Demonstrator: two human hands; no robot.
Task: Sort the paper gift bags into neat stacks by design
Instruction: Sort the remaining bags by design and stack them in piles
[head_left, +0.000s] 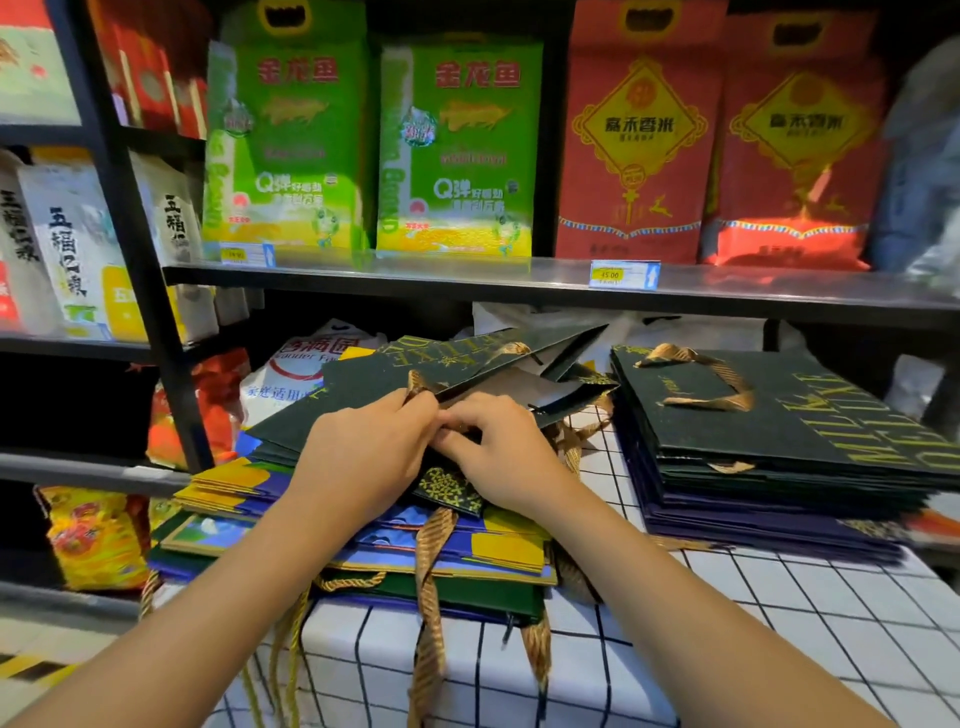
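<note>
My left hand (363, 452) and right hand (498, 452) both pinching the dark green bag (374, 384) atop the mixed pile (467, 551), sorted dark stack (769, 447) just beside on my checked bench (779, 623).

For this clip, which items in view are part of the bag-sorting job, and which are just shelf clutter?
Part of the job:
- dark green bag, held by left hand and right hand
- mixed pile of blue, yellow and green bags
- neat stack of dark bags on the checked cloth

Just lying about:
- green rice bags
- red rice bags
- price tag
</note>
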